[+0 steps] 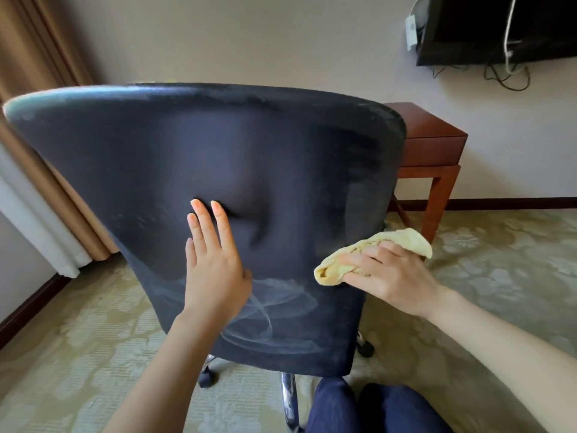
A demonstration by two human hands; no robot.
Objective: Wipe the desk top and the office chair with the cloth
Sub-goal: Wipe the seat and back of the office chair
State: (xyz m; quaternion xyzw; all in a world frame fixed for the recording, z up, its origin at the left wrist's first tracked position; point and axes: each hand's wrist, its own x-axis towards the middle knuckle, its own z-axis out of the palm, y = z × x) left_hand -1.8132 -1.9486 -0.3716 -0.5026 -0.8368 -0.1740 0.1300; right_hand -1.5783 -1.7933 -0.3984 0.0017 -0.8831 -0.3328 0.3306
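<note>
The left hand (215, 270), fingers (199, 214) straight, steadies the chair back (218, 145) while the right hand (393, 276) holds the bunched cloth (402, 242) at its right edge, probably for wiping.

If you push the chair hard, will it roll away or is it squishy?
It would probably roll: the chair stands on small wheels, though the carpet may slow it. Its back looks a bit squishy, since the fabric dimples beside the left hand pressing on it.
</note>
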